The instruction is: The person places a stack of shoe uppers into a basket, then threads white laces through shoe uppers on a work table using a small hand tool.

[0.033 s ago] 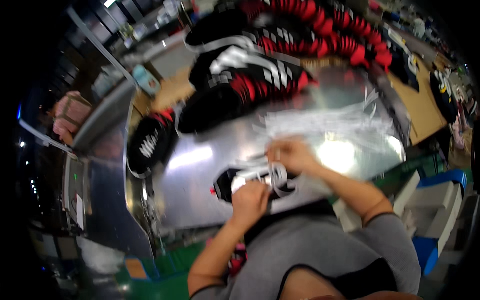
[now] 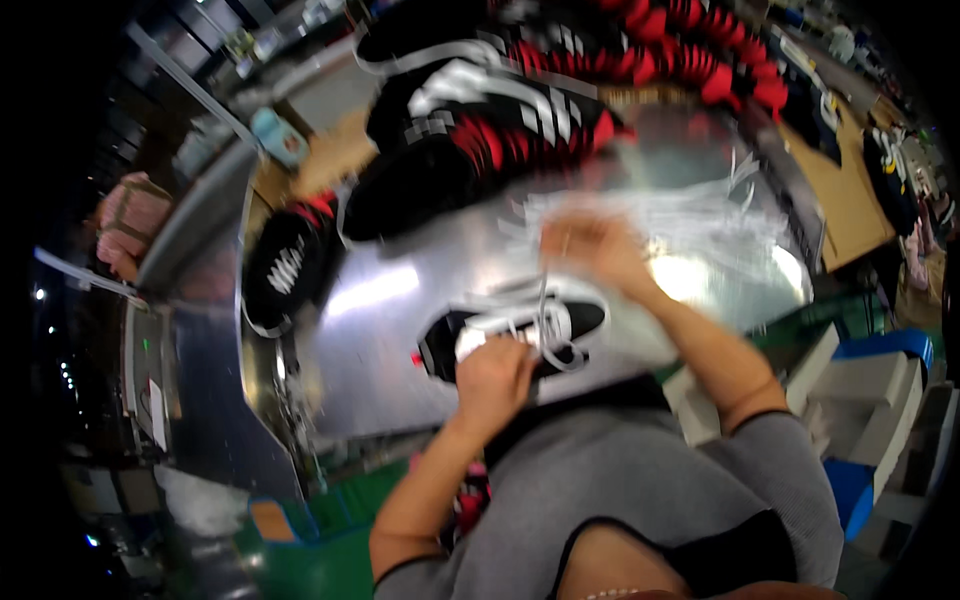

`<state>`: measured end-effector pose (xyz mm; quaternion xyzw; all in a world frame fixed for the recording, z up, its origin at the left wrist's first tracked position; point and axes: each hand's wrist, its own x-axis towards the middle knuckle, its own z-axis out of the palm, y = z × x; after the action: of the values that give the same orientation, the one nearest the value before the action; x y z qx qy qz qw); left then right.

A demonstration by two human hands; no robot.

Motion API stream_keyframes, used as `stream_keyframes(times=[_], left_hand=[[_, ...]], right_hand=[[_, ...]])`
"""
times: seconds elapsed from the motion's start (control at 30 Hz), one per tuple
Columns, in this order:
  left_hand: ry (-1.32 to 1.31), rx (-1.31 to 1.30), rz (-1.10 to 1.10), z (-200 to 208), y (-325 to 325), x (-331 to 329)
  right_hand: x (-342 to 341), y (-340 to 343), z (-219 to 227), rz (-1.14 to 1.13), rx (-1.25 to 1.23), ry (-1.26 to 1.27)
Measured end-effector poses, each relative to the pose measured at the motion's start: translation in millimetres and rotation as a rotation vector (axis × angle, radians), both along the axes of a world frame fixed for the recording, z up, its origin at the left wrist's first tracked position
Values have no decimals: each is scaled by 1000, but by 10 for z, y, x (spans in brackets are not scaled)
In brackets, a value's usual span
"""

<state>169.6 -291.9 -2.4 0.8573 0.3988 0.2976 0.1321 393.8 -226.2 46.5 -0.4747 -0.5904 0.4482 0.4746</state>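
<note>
A black shoe upper (image 2: 586,318) with white trim lies on the metal table, its rounded toe toward the right. My left hand (image 2: 494,375) is closed on its near side, at the opening, and the fingertips are partly hidden. From the eyelets a white shoelace (image 2: 543,290) runs taut up to my right hand (image 2: 592,245), raised beyond the shoe and blurred by motion. The right fingers look pinched around the lace. Another stretch of lace loops loosely over the shoe's near side.
White laces (image 2: 690,215) lie bundled at the table's far right. Several black, white and red shoe uppers (image 2: 490,110) are piled at the back, and one black upper (image 2: 285,262) rests by the left edge. A grey and blue plastic seat (image 2: 880,390) stands to the right.
My right hand has risen away from the shoe, drawing the lace up taut. My left hand stays on the shoe. The whole view has shifted slightly.
</note>
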Motion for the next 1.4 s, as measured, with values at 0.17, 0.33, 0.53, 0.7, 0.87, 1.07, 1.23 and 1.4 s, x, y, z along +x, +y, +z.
stream_keyframes(times=[0.17, 0.33, 0.53, 0.7, 0.87, 1.07, 1.23, 1.4], left_hand=[[29, -114, -13, 69, 71, 11], [45, -317, 8, 79, 51, 17], [-326, -714, 291, 118, 94, 15], [-117, -347, 435, -35, 88, 159], [-203, -378, 460, -55, 137, 208], [-256, -357, 441, -44, 106, 227], [-184, -284, 470, -42, 97, 211], [-193, -322, 462, -41, 170, 213]], right_hand=[[767, 158, 766, -324, 431, 357], [74, -364, -347, 50, -175, 157], [-320, -381, -558, 117, -264, -47], [-372, -322, -568, 103, -263, -73], [-307, -313, -653, 102, -165, -27], [-206, -495, -451, 34, -85, -145], [-132, -561, -452, 99, 34, -329], [-113, -417, -453, 128, 80, -458]])
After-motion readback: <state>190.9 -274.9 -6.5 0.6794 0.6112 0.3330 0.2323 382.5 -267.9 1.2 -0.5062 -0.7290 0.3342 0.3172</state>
